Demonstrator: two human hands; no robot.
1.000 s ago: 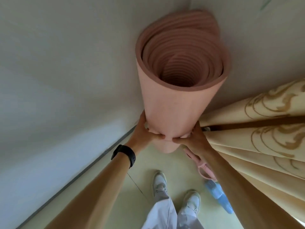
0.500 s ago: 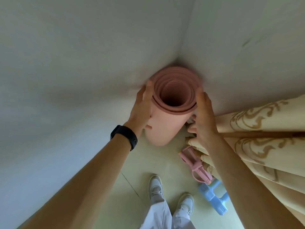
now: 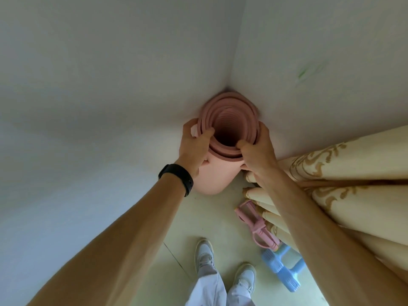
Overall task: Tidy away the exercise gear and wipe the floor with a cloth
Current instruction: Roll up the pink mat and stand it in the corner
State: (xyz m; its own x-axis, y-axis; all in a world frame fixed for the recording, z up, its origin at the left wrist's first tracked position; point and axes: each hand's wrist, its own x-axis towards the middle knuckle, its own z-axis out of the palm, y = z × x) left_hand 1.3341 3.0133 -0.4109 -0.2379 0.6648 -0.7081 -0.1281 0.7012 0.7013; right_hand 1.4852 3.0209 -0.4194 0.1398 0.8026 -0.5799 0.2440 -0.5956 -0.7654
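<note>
A rolled pink exercise mat [image 3: 217,175] stands upright on the floor in the corner where two white walls meet. I look down into its open top end. My left hand [image 3: 193,145] grips the left rim, thumb hooked over the inner layers and fingers round the outside. My right hand [image 3: 257,149] grips the right rim the same way. A pink pull exerciser [image 3: 257,227] and a blue one [image 3: 281,268] lie on the floor to the right, against the curtain.
A cream curtain with a gold pattern [image 3: 344,195] hangs bunched at the right, close to my right forearm. Pale floor tiles [image 3: 212,219] lie below, with my two white shoes [image 3: 225,265] near the bottom. White walls close in on the left and behind.
The mat has gone from held up near my face down onto the floor in the corner. Both hands slid from its lower end to its top rim, thumbs now hooked inside.
</note>
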